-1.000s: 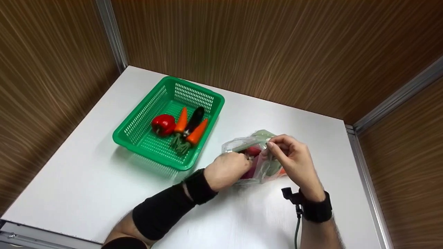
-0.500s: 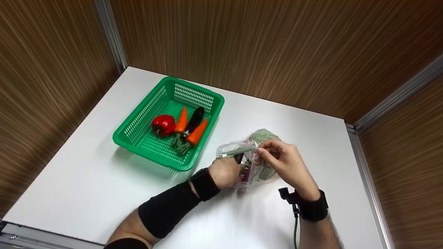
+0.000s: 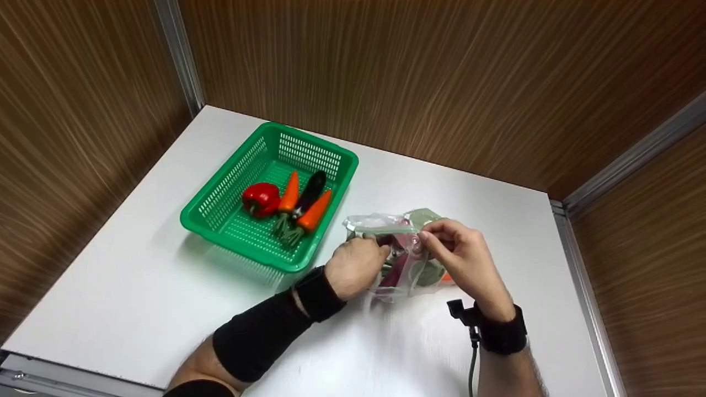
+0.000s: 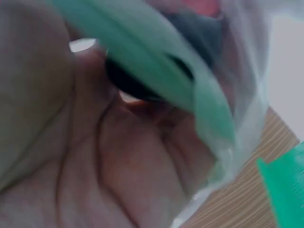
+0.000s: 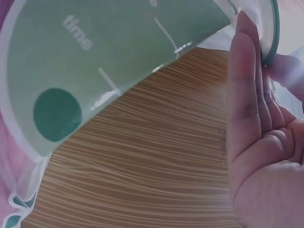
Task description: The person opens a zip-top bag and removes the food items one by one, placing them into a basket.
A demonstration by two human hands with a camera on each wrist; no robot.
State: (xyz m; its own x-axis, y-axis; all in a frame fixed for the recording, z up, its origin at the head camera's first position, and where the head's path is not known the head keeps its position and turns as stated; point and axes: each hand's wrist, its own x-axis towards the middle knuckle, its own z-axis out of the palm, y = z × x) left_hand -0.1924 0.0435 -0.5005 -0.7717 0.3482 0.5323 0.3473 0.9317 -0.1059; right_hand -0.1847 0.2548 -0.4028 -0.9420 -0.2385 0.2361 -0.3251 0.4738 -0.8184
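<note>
A clear zip bag [image 3: 378, 223] with a green strip and printed green patches lies on the white table, with reddish, purple and orange produce showing in it. My left hand [image 3: 356, 267] reaches into its mouth, fingers curled around a dark eggplant [image 4: 130, 83]; the bag's strip crosses in front of it in the left wrist view. With thumb and fingertips my right hand [image 3: 463, 251] pinches the right end of the bag's edge. In the right wrist view, the green printed panel [image 5: 95, 52] stretches away from those fingers.
Left of the bag stands a green plastic basket [image 3: 220, 234]. Inside it lie a red bell pepper [image 3: 261, 199], two carrots [image 3: 315, 211] and another eggplant [image 3: 311, 190]. Wood-grain walls [image 3: 386, 82] rise behind and on both sides of the table.
My left hand moved left and down slightly, then up a little, still at the bag. The bag's mouth shifted left, and my right hand dipped left and came back while pinching it.
</note>
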